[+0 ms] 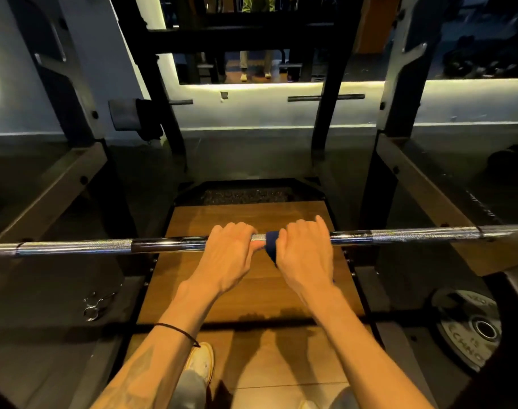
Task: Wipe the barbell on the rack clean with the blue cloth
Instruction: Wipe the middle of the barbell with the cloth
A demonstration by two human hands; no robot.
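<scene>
A chrome barbell point(83, 247) runs across the view from left to right, resting on the dark rack point(422, 184). Both my hands sit at its middle. My left hand point(228, 255) grips the bare bar from above, fingers curled over it. Just to its right, my right hand point(306, 252) grips the bar through the blue cloth point(271, 245), which is wrapped round the bar and mostly hidden under my palm. A short stretch of knurled bar shows between the two hands.
Below the bar lies a wooden platform point(251, 290). A weight plate point(470, 326) sits at the lower right, and a spring collar point(94, 305) lies on the dark floor at the left. Rack uprights stand on both sides. A mirror at the back shows a person's legs.
</scene>
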